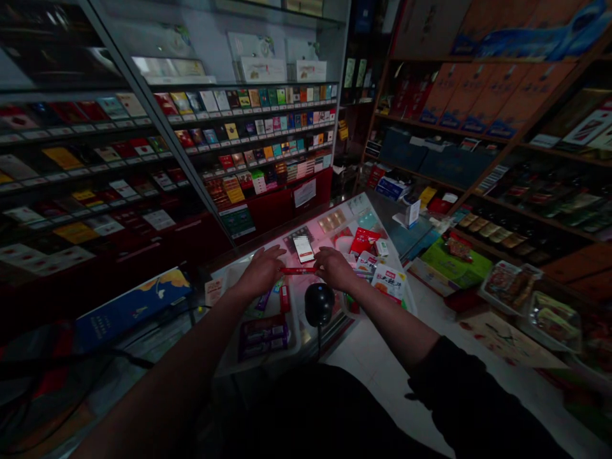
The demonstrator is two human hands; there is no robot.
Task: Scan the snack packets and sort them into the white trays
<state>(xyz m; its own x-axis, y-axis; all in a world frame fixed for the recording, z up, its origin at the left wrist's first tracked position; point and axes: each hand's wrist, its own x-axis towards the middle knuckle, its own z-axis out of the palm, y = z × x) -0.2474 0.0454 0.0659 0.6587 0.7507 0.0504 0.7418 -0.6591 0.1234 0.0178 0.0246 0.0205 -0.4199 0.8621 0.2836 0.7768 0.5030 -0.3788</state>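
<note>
Both my hands reach over a glass-topped counter [248, 260]. A narrow red packet [299, 271] with small pale print runs crosswise between them. My left hand [261, 268] closes on its left end, and my right hand [333, 268] has the right end in its fingers. Just beyond the packet lies a phone [303, 247] with a lit white screen, close to the right fingertips. Nearer to me stands a black rounded device [319, 304] on a thin stem. Left of it, a clear tray [295, 341] holds purple packs [264, 336] and another small red packet [285, 298].
Snack bags [388, 280] and a red pouch [364, 240] fill the counter's right side. A blue box [134, 306] lies at left near loose cables. Shelves of cigarette packs [268, 153] stand behind. Orange cartons [478, 95] and food tubs [510, 287] are at right.
</note>
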